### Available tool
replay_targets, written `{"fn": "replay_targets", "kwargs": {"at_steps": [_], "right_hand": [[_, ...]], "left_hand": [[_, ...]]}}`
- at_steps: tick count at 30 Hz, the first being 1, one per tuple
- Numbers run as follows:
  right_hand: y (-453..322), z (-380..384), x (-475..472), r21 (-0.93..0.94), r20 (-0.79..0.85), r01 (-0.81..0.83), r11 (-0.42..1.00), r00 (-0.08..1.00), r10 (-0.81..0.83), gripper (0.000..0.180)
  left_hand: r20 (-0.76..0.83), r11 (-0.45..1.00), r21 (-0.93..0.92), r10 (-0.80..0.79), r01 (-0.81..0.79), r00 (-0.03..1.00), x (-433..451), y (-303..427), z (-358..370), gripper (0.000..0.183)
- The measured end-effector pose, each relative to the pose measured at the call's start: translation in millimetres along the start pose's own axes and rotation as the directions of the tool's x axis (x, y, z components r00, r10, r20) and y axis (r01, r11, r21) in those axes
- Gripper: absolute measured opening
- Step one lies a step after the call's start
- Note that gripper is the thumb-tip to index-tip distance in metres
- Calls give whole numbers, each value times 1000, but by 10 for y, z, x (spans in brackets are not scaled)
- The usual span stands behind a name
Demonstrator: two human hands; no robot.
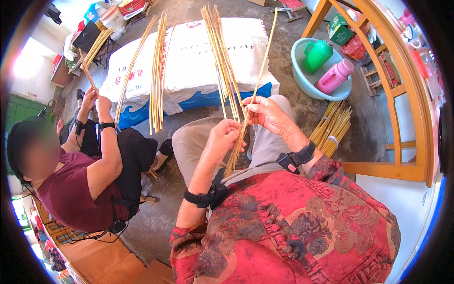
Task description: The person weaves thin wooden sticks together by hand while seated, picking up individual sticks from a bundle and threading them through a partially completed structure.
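Note:
My left hand (225,138) pinches the bushy seed head of a long dry stalk (264,64), probably broomcorn, above my lap. Just beyond it, my right hand (266,113) holds the same stalk near the base of the head. The brush end hangs toward my waist, and the bare stem slants up and away over the white woven sacking (188,53). On that sacking lie a nearer bundle of stalks (221,67), a second bundle (158,78) and a thinner group (133,67) farther left, with their brush ends pointing away from me.
At the left, a seated person (78,177) holds another stalk in both hands. To my right are a light-blue basin (296,71) with green and pink vacuum flasks, tied stalks (330,127) on the floor, and a wooden frame (400,88). More stalks (97,46) rest at the back left.

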State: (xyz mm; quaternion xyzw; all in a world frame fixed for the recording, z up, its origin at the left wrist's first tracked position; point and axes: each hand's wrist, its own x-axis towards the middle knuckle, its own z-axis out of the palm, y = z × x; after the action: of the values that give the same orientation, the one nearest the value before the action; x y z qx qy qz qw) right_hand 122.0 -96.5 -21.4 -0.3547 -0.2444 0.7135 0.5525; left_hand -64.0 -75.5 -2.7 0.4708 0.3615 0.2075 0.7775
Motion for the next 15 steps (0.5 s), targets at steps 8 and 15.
{"fn": "replay_targets", "kwargs": {"at_steps": [8,15], "right_hand": [[13,-16,17,-52,-53,46,998,997,-49,19],[27,87,15,-219,-118,-2,976,993,-25,19]], "left_hand": [[-14,999,-28,27,-28,1000,6,-2,6,14],[14,1000,17,5,-5,1000,48,-93,-44,13]]}}
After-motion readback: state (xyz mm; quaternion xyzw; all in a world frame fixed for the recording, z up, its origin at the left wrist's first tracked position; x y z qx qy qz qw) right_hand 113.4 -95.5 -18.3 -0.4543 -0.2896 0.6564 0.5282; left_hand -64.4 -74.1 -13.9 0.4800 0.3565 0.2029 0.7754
